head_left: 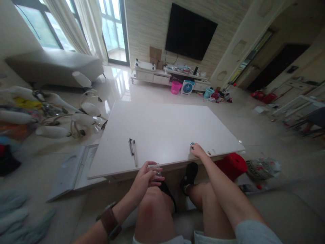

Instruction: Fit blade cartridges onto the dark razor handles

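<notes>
My left hand (146, 175), a watch strap on its wrist, is closed around a small clear container (155, 169) just off the table's near edge. My right hand (197, 151) rests at the white tabletop (162, 127) on the right, fingers pinched together. At its fingertips shows a small dark green and white piece (192, 144), too tiny to name. Close by on the right lie a small brown-and-gold piece (209, 153) and a small pale clear piece (213, 151). A black-and-clear pen (131, 147) and a slim whitish stick (135, 154) lie left of centre.
Under the table's right end stands a red bin (232, 164), beside a filled plastic bag (262, 168). A chandelier with white shades (85, 118) sits on the floor at left. Flat white boxes (73, 167) lean by the table's left side. My knees are below the near edge.
</notes>
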The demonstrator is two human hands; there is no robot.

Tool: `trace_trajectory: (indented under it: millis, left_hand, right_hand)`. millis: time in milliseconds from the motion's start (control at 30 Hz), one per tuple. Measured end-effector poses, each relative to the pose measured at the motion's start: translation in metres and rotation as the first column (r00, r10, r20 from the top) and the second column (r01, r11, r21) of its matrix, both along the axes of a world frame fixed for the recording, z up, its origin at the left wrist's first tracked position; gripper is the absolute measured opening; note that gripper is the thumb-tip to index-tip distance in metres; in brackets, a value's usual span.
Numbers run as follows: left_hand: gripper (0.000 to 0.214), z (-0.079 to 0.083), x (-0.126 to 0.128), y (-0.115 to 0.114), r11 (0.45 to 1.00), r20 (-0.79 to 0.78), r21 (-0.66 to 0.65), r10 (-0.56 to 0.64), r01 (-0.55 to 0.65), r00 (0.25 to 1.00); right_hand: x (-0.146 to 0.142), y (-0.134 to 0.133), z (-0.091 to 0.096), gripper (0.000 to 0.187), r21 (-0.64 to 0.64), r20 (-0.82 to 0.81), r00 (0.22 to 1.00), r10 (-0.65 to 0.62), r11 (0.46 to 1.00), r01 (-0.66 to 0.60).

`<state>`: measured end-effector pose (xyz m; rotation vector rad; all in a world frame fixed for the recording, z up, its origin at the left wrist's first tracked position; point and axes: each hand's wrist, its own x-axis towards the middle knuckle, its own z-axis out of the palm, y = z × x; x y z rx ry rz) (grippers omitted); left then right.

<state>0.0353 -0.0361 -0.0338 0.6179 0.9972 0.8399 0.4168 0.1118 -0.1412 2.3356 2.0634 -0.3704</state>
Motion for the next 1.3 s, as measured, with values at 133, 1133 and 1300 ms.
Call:
trace_trajectory:
  millis: [133,1133,1300]
  left_hand:
    - [0.044,0.003,-0.001,0.0,0.999,-0.045,0.025,0.023,-0.021,0.999]
    - [0.05,0.012,0.0,-0.001,0.995,-0.079,0.105,0.01,-0.002,0.997]
    - [0.05,0.013,0.0,-0.002,0.996,-0.062,0.094,0.011,-0.005,0.998]
  right_hand:
    - [-0.002,0.003,-0.006,0.018,0.004,-0.048,0.998,-0.032,0.999,0.032]
    - [-0.148,-0.032,0.112,0.01,0.342,-0.59,0.75,0.299,0.934,-0.104]
    - [-0.179,-0.077,0.132,0.016,0.361,-0.848,0.408,0.339,0.932,-0.026]
